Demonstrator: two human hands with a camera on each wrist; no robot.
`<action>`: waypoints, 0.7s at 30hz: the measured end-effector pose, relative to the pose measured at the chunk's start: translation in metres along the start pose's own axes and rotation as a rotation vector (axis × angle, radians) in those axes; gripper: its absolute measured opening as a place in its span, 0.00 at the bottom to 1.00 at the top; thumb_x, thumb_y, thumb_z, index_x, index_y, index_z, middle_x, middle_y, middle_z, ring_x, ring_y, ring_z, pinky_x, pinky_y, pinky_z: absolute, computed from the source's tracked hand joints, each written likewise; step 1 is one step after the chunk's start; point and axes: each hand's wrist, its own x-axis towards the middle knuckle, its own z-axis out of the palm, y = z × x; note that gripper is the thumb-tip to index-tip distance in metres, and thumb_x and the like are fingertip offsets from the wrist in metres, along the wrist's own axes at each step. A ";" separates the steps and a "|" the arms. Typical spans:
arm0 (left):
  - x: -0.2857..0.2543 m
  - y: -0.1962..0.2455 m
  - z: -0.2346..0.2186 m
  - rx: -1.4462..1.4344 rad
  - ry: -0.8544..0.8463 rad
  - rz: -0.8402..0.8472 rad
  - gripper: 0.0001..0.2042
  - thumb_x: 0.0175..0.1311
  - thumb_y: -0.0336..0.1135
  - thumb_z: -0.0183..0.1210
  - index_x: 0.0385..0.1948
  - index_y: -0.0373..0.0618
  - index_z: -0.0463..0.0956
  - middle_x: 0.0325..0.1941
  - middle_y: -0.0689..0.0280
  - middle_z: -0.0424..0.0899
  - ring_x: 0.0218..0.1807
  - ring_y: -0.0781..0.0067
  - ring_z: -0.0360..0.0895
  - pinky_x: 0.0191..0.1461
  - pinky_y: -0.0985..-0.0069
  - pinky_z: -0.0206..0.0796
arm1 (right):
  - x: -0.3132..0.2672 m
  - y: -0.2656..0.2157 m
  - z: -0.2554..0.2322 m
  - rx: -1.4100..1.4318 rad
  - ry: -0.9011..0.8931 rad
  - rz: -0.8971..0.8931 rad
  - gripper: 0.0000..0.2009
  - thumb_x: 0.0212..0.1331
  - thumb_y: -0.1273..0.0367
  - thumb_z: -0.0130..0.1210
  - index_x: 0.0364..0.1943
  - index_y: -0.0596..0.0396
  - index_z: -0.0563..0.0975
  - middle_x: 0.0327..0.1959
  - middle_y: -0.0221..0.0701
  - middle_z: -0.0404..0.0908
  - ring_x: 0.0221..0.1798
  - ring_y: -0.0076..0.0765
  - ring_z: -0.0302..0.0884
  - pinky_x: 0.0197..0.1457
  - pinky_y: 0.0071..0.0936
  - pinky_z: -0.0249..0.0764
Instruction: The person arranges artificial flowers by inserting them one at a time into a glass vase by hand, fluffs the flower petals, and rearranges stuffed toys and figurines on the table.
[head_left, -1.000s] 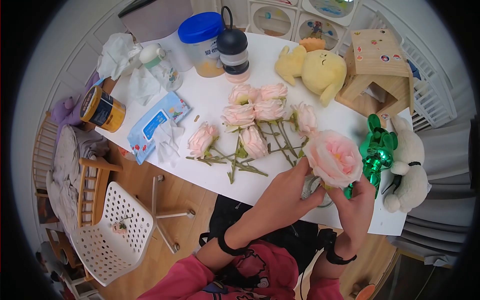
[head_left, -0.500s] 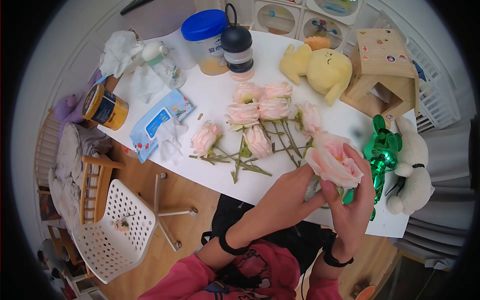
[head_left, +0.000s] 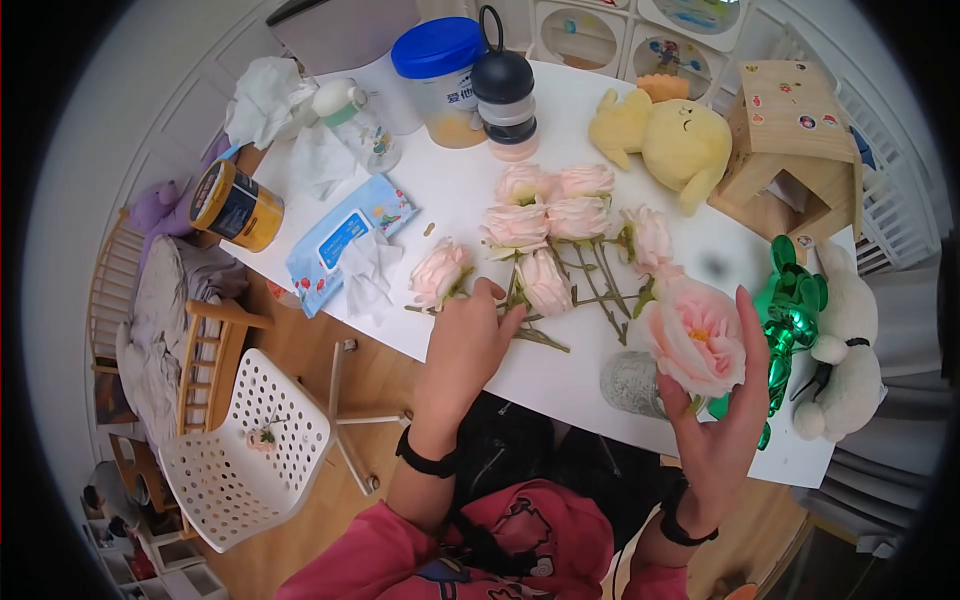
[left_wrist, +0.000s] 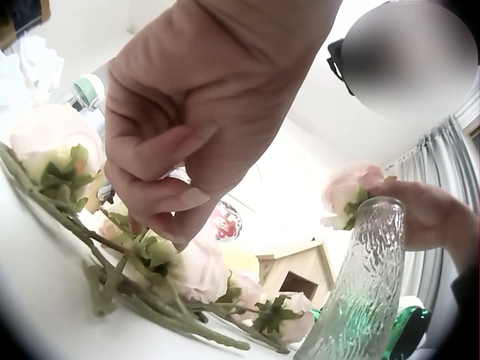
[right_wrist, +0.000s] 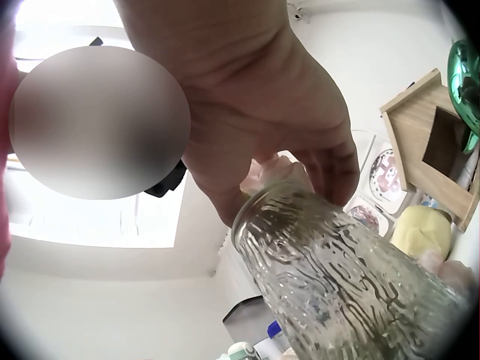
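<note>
A large pink rose point(head_left: 693, 335) sits at the mouth of a ribbed clear glass vase point(head_left: 630, 384). My right hand point(head_left: 722, 425) holds this bloom, thumb on the near side and fingers along its far right edge. Several pink roses point(head_left: 520, 228) with green stems lie on the white table. Among their crossed stems is my left hand point(head_left: 468, 345), its thumb and fingertips pinching just below the head of one lying rose point(left_wrist: 199, 274). The right wrist view has the vase point(right_wrist: 330, 270) close up, with the right hand point(right_wrist: 270, 112) behind its rim.
A green shiny figure point(head_left: 785, 325) and a white plush toy point(head_left: 845, 340) stand right of the vase. Behind are a yellow plush point(head_left: 680, 145), a wooden house point(head_left: 790, 135), a blue-lidded tub point(head_left: 440, 80) and a wipes pack point(head_left: 345, 240). A white chair point(head_left: 250, 460) is left.
My left hand has left the vase and moved left to the lying roses. My right hand stays at the large rose, which now faces up more. The head view has shifted slightly.
</note>
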 end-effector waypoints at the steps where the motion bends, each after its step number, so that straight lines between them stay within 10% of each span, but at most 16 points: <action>1: 0.000 -0.002 0.004 0.057 0.025 -0.018 0.15 0.59 0.40 0.63 0.39 0.37 0.77 0.22 0.55 0.82 0.25 0.57 0.80 0.32 0.68 0.70 | 0.001 0.000 -0.003 0.027 -0.049 0.026 0.39 0.46 0.71 0.66 0.66 0.58 0.62 0.61 0.40 0.68 0.59 0.40 0.70 0.63 0.34 0.66; 14: 0.010 -0.011 0.007 0.090 0.025 -0.081 0.10 0.57 0.40 0.61 0.33 0.42 0.80 0.22 0.58 0.82 0.27 0.58 0.81 0.33 0.66 0.71 | 0.017 -0.011 -0.030 0.000 -0.187 -0.032 0.49 0.30 0.66 0.76 0.65 0.57 0.63 0.57 0.43 0.69 0.58 0.48 0.69 0.59 0.38 0.68; 21: 0.012 -0.006 0.001 -0.033 0.087 -0.015 0.09 0.59 0.39 0.60 0.32 0.43 0.78 0.21 0.60 0.82 0.25 0.56 0.80 0.30 0.64 0.70 | 0.014 -0.002 -0.037 0.161 -0.100 0.046 0.51 0.31 0.49 0.73 0.63 0.61 0.65 0.56 0.39 0.71 0.50 0.36 0.71 0.52 0.30 0.67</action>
